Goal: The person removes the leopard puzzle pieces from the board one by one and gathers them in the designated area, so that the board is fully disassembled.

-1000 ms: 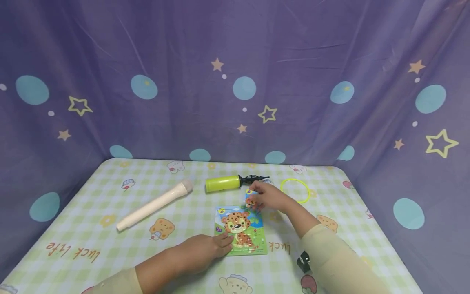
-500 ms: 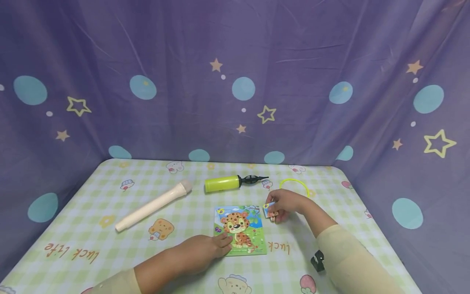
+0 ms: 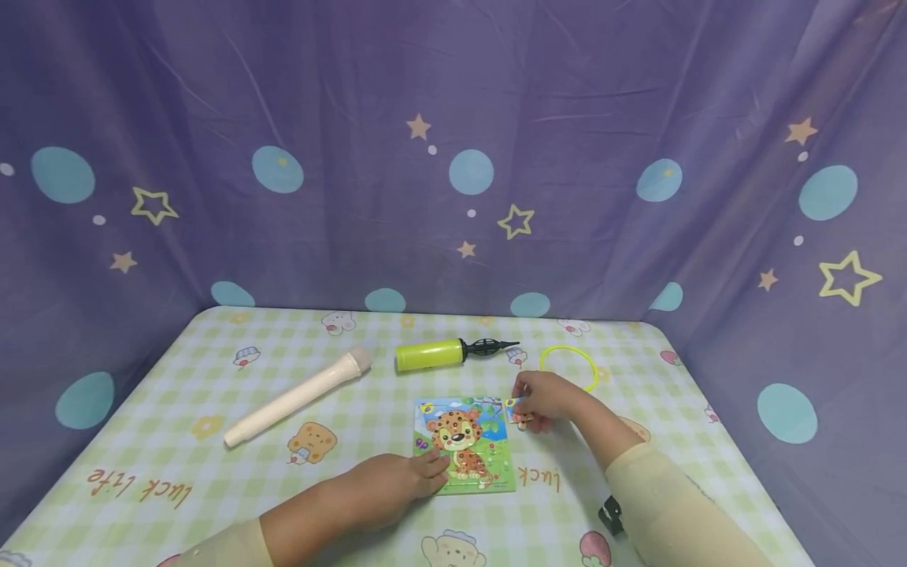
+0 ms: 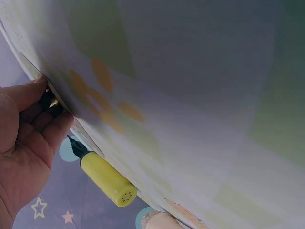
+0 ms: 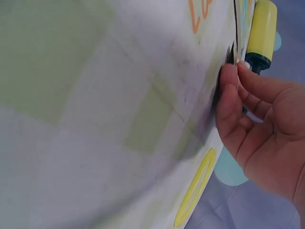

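Observation:
A square leopard puzzle board (image 3: 489,465) lies flat in the middle of the table in the head view. My left hand (image 3: 386,484) rests on its lower left corner, fingertips on the picture; in the left wrist view the thumb (image 4: 35,90) and fingers meet the board's thin edge (image 4: 88,136). Just right of the board's upper right side, my right hand (image 3: 549,398) pinches a small picture card (image 3: 515,409) showing blue, yellow and orange. The right wrist view has the thumb and fingers (image 5: 231,102) together at the card, which is mostly hidden there.
Behind the board lies a yellow-green hand pump (image 3: 430,356) with a black nozzle. A pale microphone-shaped stick (image 3: 298,398) is at the left, and a yellow ring (image 3: 594,366) sits behind my right hand. A purple curtain (image 3: 453,260) hangs beyond the checked tabletop (image 3: 354,528).
My right hand has moved the small card from over the board's upper right corner to its right side, then slightly back toward the board. The left hand has stayed in place.

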A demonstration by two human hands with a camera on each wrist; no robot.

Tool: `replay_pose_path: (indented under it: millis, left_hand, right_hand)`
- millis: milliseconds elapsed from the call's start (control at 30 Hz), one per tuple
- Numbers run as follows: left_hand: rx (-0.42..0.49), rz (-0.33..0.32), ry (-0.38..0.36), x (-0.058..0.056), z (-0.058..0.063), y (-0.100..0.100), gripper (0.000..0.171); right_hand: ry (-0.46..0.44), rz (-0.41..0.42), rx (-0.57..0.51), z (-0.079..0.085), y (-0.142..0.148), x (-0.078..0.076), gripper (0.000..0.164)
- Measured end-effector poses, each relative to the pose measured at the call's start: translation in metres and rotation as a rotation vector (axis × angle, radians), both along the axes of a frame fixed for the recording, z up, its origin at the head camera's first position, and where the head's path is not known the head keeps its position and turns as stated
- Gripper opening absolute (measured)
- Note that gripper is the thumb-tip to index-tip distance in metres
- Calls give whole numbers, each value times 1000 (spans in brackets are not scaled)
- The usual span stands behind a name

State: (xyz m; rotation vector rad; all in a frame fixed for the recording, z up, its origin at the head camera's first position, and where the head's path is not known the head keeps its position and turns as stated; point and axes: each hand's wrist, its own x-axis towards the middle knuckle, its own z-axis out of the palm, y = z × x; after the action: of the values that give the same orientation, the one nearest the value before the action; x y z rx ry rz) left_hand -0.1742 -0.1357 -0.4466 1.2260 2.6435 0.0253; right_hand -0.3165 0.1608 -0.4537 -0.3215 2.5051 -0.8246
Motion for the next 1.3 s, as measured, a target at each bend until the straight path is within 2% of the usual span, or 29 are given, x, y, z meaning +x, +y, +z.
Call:
replay_pose_path:
  millis: [133,433,600,700,833,900,1000,1100,1300]
  left_hand:
    - [1,2,-6,0,0,0,46]
    - [-6,2,3,-1,0,-1,47]
    - [-11,3,11,-1,1,-2,51]
    - [-11,0,12,-1,2,-1,51]
    - [-7,0,4,-1,2,-1,50]
    - [-8,-2,4,-1,2,-1,50]
    - [-11,-6,4,-2,1,-1,51]
    - [-13,-11,5,-3,0,-1,51]
    - [0,-23,20,-2,-1,-1,51]
  right_hand:
    - [25,-8,58,1,-3,4,15]
    - [20,-33,76,2,-7,5,17]
    - [157,51,173,2,-7,0,17]
    - [224,96,173,2,-11,-2,14]
    - [225,146,23,1,-23,-2,15]
    - [219,187,-59,1,-31,-1,19]
    - [212,260,-127,1,-44,2,27]
    - [185,315,-124,-1,-56,5,34]
    - [129,417,29,-5,-70,8,49]
